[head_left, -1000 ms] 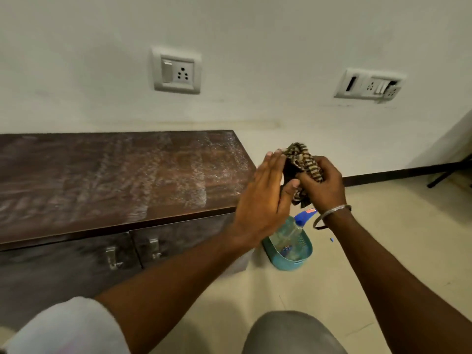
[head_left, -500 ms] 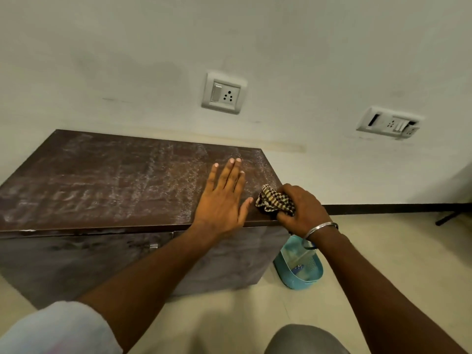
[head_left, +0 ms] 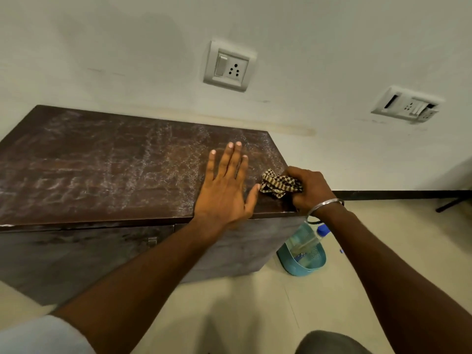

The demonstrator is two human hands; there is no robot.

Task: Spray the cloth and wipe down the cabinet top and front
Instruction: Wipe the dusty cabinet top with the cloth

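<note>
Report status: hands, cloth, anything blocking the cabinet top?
Left hand flat, open on cabinet top. Right hand shut on cloth, near right front corner. Nothing else on top.

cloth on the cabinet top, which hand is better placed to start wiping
Right. The right hand already grips the bunched cloth on the cabinet top near its right front corner. The left hand lies flat and empty, seemingly bracing.

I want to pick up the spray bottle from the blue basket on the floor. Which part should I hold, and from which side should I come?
Grip the spray bottle at its neck, just below the blue cap, coming from above. It leans in the blue basket with the cap end highest and free, while the basket wall surrounds its lower body. The cabinet stands close on one side, so approach from the open floor side.
</note>
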